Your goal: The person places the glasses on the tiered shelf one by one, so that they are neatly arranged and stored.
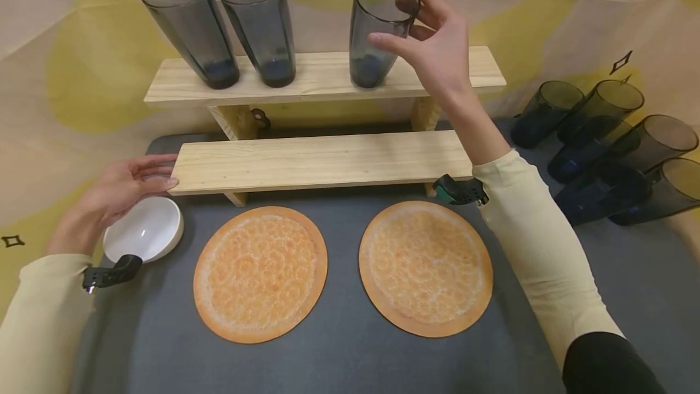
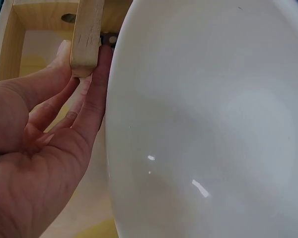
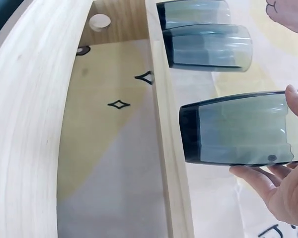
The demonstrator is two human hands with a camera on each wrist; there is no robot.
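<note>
1. the right hand has thumb and fingers curled around the upper part of a dark glass tumbler, gripping it near the rim.
2. that tumbler stands on the top shelf of the wooden rack, to the right of two matching tumblers.
3. it looks smooth, rigid and breakable, likely slippery; a hold around the wall below the rim seems safest.
4. its long axis runs upright, mouth up, thick base on the shelf.
5. the left hand lies open, straight fingers touching the lower shelf's left end, beside a white bowl.
</note>
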